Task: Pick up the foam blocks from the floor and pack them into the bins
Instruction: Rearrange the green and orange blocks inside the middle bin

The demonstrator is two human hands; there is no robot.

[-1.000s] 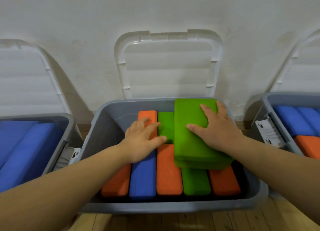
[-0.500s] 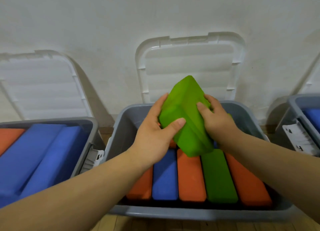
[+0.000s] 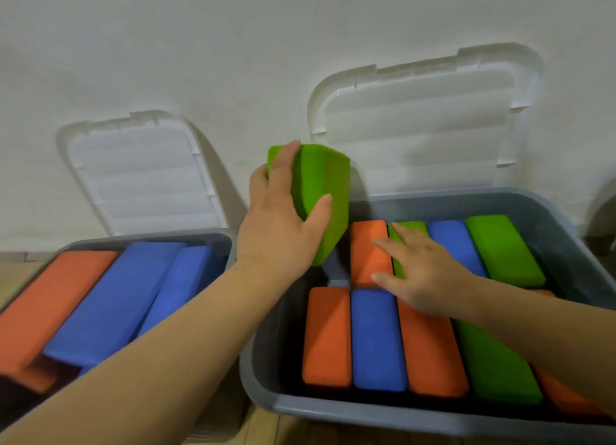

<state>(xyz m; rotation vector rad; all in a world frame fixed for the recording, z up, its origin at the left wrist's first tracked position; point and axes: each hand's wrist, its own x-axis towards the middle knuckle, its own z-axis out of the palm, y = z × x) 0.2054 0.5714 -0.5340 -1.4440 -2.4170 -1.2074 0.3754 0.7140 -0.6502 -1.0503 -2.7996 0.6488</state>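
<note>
Above gap between bins, my left hand (image 3: pixel 280 218) grips green block (image 3: pixel 325 191). In right bin (image 3: pixel 333 411), my right hand (image 3: pixel 423 271) lies flat, fingers straight, on orange block (image 3: pixel 368 251).

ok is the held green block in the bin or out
Out: the left hand grips the green block on end, in the air at the corner of the bin.

No words, numbers or signs to read anywhere. Nothing printed on the foam blocks (image 3: pixel 378 339), on the grey bins (image 3: pixel 416 418), on the white lids (image 3: pixel 423 128) or on the wall (image 3: pixel 200 45).
</note>
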